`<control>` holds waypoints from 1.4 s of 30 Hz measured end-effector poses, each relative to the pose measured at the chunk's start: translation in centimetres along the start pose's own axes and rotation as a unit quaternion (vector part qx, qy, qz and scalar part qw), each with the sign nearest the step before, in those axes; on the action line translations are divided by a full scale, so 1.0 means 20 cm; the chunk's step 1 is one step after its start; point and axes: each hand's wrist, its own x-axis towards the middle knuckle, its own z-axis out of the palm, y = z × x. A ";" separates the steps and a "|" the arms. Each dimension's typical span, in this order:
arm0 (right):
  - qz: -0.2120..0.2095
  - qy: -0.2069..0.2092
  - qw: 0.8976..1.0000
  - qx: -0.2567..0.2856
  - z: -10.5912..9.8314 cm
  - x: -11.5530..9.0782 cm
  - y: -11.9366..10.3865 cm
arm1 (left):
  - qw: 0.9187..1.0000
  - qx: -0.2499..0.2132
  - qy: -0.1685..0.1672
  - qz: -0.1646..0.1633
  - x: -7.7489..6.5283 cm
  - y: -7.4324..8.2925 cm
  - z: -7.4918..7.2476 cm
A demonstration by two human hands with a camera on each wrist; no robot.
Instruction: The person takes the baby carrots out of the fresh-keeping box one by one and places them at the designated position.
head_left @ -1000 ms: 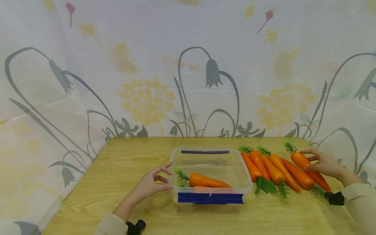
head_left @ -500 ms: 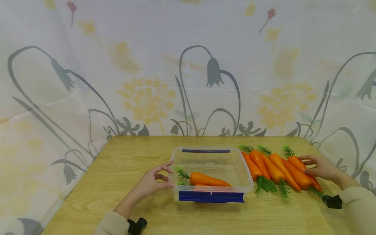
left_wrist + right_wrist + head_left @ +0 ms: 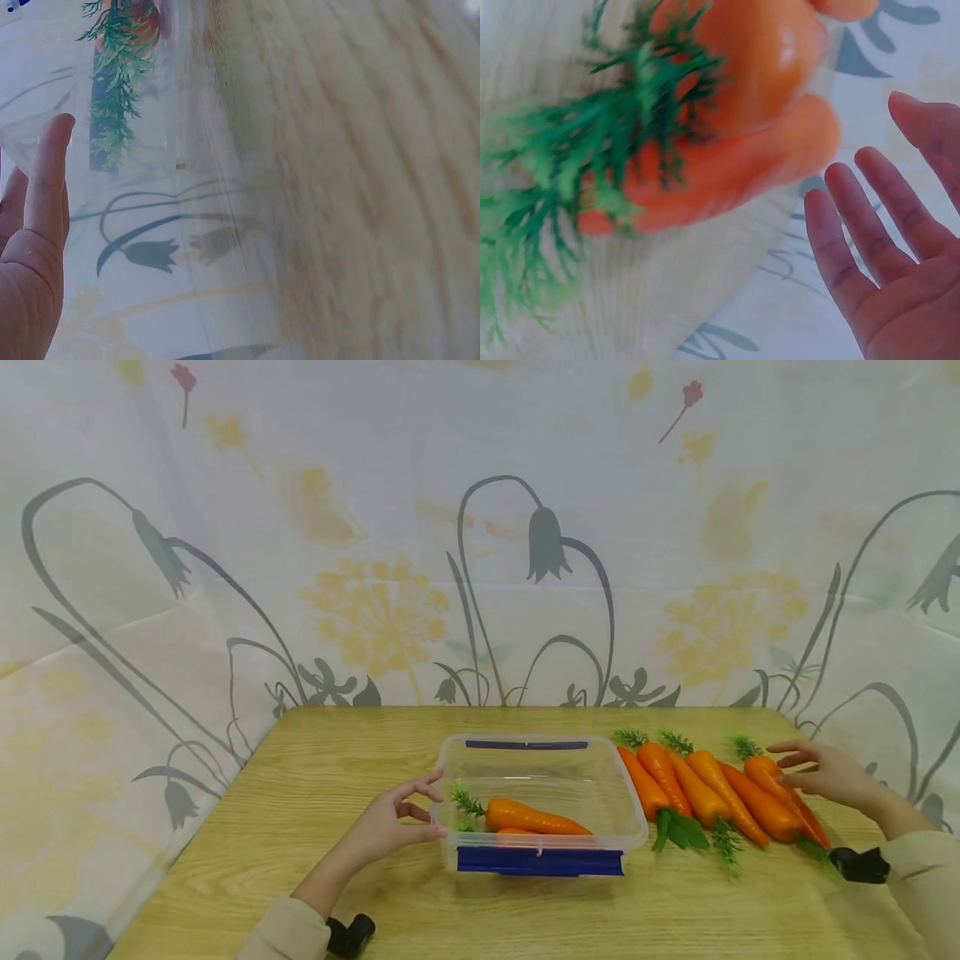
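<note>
In the head view my left hand (image 3: 386,825) touches the left side of a clear plastic food box (image 3: 540,842) with blue clips, its thumb and fingers spread apart. The left wrist view shows the hand (image 3: 41,225) with a translucent corner behind the thumb. An orange carrot (image 3: 534,818) with a green top lies in the box, another partly hidden beneath it. My right hand (image 3: 843,783) hovers at the rightmost carrot (image 3: 798,806), overlapping its upper end. In the right wrist view the hand's (image 3: 900,255) fingers are extended, apart from the carrot (image 3: 720,187).
Right of the box, several more carrots (image 3: 693,785) lie side by side on the wooden table (image 3: 337,760), tops pointing alternately back and front. A patterned cloth (image 3: 480,568) hangs behind the table.
The rightmost carrot has shifted left against the row, and my right hand has eased off it, back and to the right. My left hand stays at the box.
</note>
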 end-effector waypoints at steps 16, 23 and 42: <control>-0.048 0.018 0.998 -0.024 -0.06 0.06 -0.27 | 1.000 -0.001 -0.004 0.001 -0.01 0.01 0.00; -0.069 0.016 0.997 -0.030 -0.05 0.09 -0.41 | 1.000 -0.003 -0.003 -0.003 -0.01 0.02 0.00; -0.109 -0.009 0.994 -0.002 0.01 0.22 -0.67 | 1.000 -0.002 -0.012 0.005 0.00 0.02 0.00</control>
